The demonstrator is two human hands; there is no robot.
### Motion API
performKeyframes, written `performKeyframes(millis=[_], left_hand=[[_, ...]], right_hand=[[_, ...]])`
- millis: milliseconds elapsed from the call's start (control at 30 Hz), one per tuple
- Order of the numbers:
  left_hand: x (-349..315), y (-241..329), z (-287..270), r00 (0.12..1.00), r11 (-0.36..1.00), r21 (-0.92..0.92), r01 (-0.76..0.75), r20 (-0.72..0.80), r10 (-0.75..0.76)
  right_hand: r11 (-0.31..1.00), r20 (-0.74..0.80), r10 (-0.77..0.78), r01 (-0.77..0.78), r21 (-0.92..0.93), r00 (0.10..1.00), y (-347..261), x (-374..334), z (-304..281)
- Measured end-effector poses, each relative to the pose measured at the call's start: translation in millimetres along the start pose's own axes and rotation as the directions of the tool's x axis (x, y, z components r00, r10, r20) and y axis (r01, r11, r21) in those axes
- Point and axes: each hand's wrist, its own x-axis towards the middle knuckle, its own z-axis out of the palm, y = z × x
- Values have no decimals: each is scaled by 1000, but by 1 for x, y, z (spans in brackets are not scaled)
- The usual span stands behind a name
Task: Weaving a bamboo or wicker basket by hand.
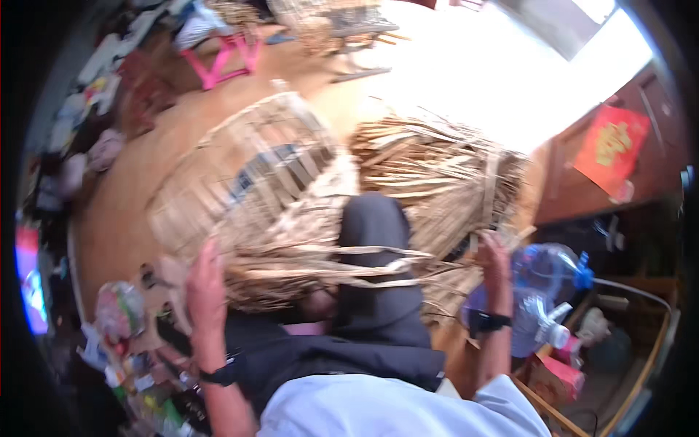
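Long, tan dried strips (pixel 291 271) lie across my lap, a few of them reaching over my dark-trousered knee. My left hand (pixel 206 282) is upright at their left end, fingers stretched out, seemingly against the strips; blur hides the exact contact. To the right of my knee, my right hand (pixel 495 255) is at the near edge of a large bundle of similar strips (pixel 429 164). Its fingers are smeared, so its grip is unclear. In front on the left is a blurred, slatted woven panel or basket (pixel 244 164) with an open lattice.
A large clear plastic bottle (pixel 542 266) with a blue cap stands beside my right forearm, near a wooden-edged box (pixel 655 364). Mixed clutter and a filled plastic bag (pixel 120 309) lie left. A pink stool (pixel 222 62) stands farther off on the wooden floor (pixel 120 207).
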Motion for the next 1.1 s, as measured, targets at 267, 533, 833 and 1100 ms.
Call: performKeyframes(millis=[267,533,833,1100], left_hand=[[-6,25,-21,939,987,-83,-139,-329,104],[-5,19,9,951,957,-130,-258,-211,228],[5,28,5,998,991,-136,-9,-63,1],[6,22,21,984,937,-339,-86,-179,26]], right_hand=[[919,618,-145,337,-206,773,-107,-78,122],[521,748,-78,667,-532,659,-112,-119,204],[253,703,123,663,-705,700,-148,-142,254],[431,755,-251,768,-473,606,-79,-138,336]])
